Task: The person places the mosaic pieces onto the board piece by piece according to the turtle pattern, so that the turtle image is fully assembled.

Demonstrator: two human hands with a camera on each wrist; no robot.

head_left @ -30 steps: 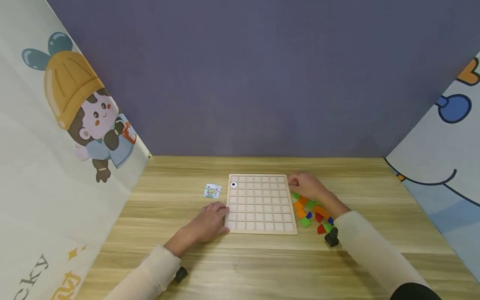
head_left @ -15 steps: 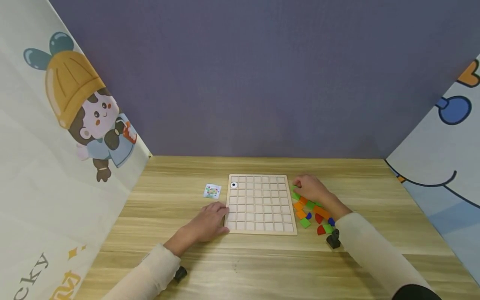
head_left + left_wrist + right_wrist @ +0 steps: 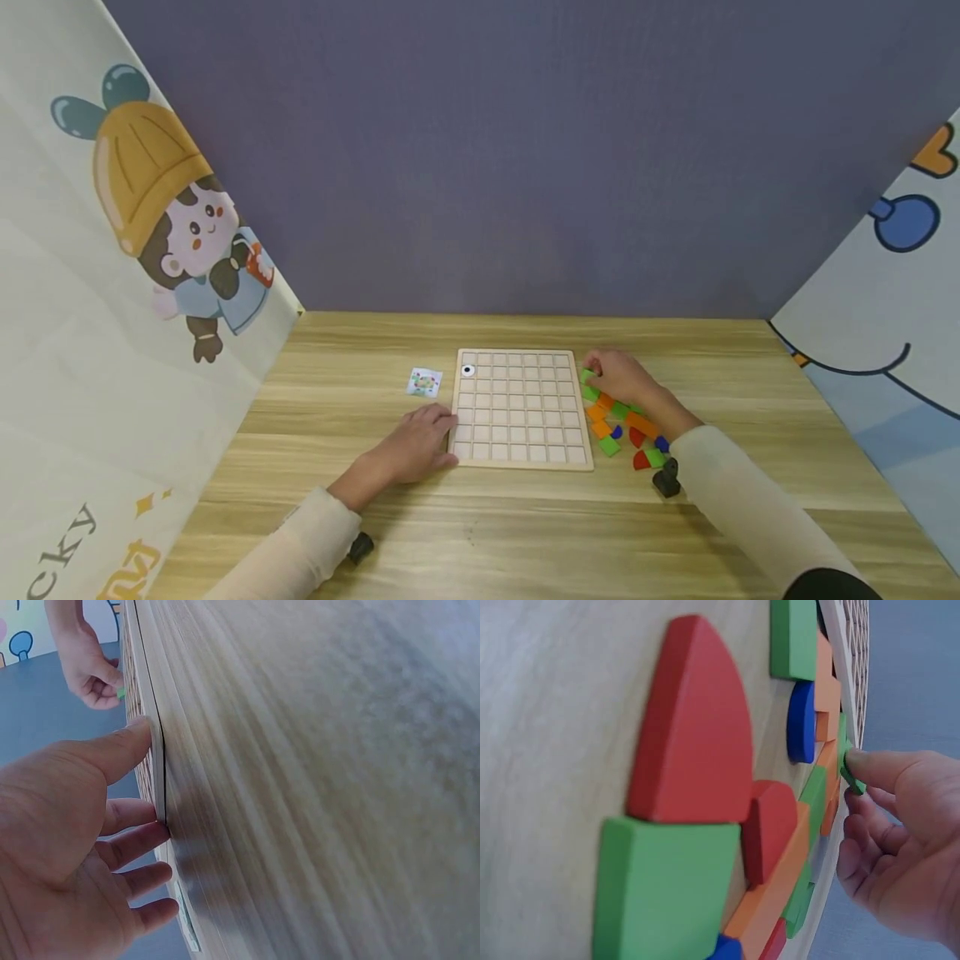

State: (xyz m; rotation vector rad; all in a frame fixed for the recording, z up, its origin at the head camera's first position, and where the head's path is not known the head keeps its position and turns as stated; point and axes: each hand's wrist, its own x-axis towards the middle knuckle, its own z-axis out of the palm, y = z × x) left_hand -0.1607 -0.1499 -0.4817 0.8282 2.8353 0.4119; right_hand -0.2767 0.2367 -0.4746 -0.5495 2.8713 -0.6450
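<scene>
A wooden grid board (image 3: 519, 414) lies on the table, with a white disc bearing a dark dot (image 3: 468, 370) in its far-left cell. My left hand (image 3: 414, 446) rests against the board's left edge, thumb and fingers loosely extended in the left wrist view. Just beyond the board's right side, my right hand (image 3: 621, 377) pinches a small green block (image 3: 851, 774) between thumb and fingertips. Under and near that hand lie several flat blocks: a red one (image 3: 694, 727), a green one (image 3: 667, 889), a blue one (image 3: 801, 722), and an orange strip (image 3: 641, 424).
A small printed card (image 3: 425, 382) lies left of the board. The wooden table (image 3: 480, 533) ends at a dark blue back wall (image 3: 525, 167). Pale walls with cartoon prints stand on both sides.
My right hand has moved slightly right, off the board's right edge to the green blocks, and now pinches one. My left hand has stayed at the board's edge.
</scene>
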